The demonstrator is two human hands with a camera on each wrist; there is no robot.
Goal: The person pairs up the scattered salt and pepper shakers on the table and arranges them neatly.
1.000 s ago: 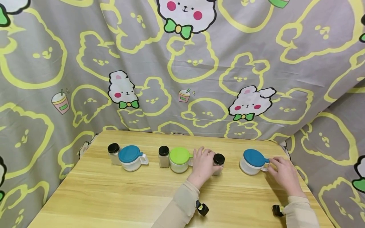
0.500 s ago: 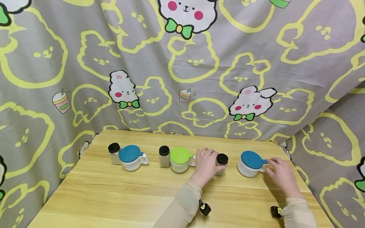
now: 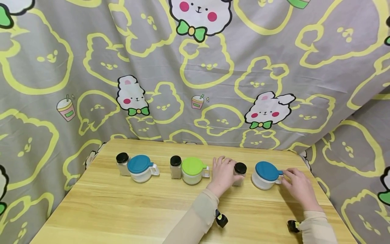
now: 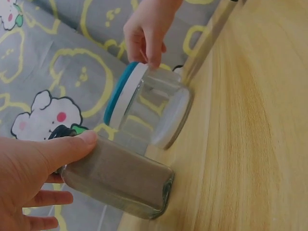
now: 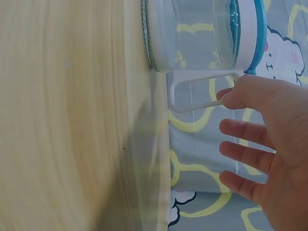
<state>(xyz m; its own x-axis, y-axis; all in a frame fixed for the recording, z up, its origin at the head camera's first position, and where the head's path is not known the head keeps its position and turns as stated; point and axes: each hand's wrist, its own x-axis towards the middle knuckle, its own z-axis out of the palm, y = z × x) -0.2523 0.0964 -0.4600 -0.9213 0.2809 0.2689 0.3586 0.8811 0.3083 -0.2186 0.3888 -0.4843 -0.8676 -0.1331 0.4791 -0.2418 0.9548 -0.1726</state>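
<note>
My left hand [image 3: 223,173] grips a square glass spice jar [image 4: 120,175] with a black lid and greyish-brown powder inside. In the left wrist view the thumb lies along its near side. My right hand [image 3: 300,186] pinches the white handle [image 5: 199,103] of a round clear seasoning pot [image 3: 264,178] with a blue lid, between thumb and index finger; the other fingers are spread. Both containers stand upright on the wooden table [image 3: 146,217], with a small gap between them in the head view.
Left of my left hand stand a green-lidded pot [image 3: 192,169] and a black-lidded jar [image 3: 175,167] side by side. Farther left are another blue-lidded pot [image 3: 140,168] and black-lidded jar [image 3: 123,164]. A patterned curtain [image 3: 195,78] hangs behind the table.
The spice jar in my left hand has shifted right, and the blue-lidded pot in my right hand has shifted left, so the gap between them is smaller.
</note>
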